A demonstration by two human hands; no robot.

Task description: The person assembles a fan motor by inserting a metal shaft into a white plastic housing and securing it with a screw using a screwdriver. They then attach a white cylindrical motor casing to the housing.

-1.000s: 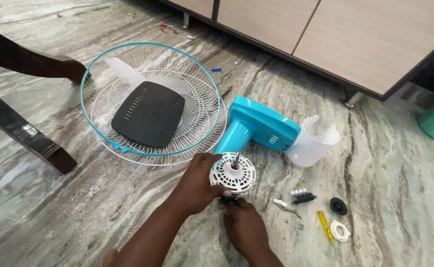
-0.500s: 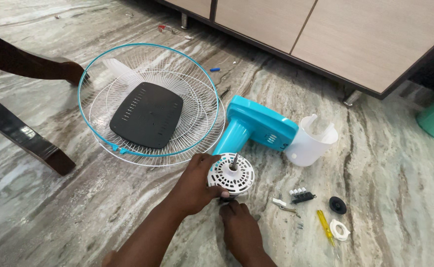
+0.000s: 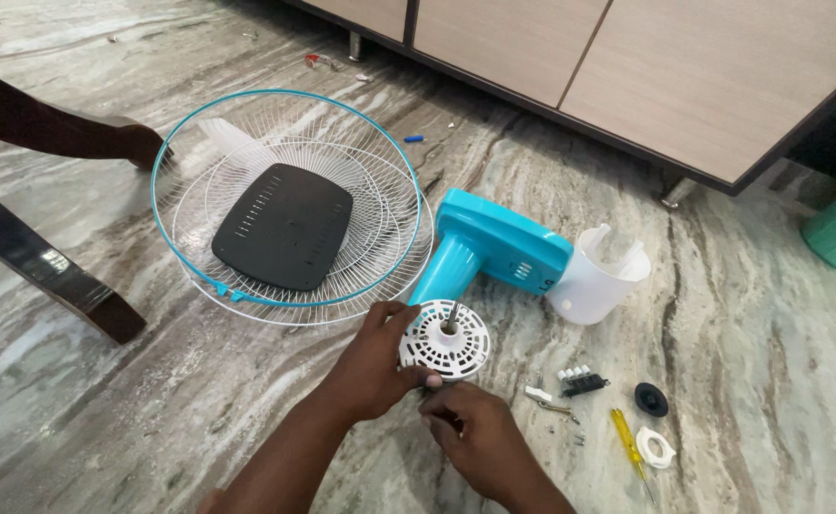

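Observation:
My left hand (image 3: 372,360) grips the near edge of a round white vented fan motor (image 3: 446,338) with a shaft sticking up from its middle. My right hand (image 3: 475,433) is closed just below it, fingers pinched at the motor's lower edge; what they pinch is hidden. The motor joins a turquoise fan neck and body (image 3: 494,247) lying on the marble floor. A white plastic rear housing (image 3: 597,276) rests against the turquoise body.
A wire fan guard with a turquoise rim (image 3: 289,205) lies left, with a black vented panel (image 3: 285,227) on it. Screws, a black connector (image 3: 584,384), a yellow screwdriver (image 3: 627,447), a black knob (image 3: 651,399) and a white ring (image 3: 656,447) lie right. Wooden cabinets (image 3: 703,76) behind; a dark chair leg (image 3: 51,276) left.
Both hands stay at the white motor with only small shifts. The view has drifted slightly; nothing has been let go or picked up.

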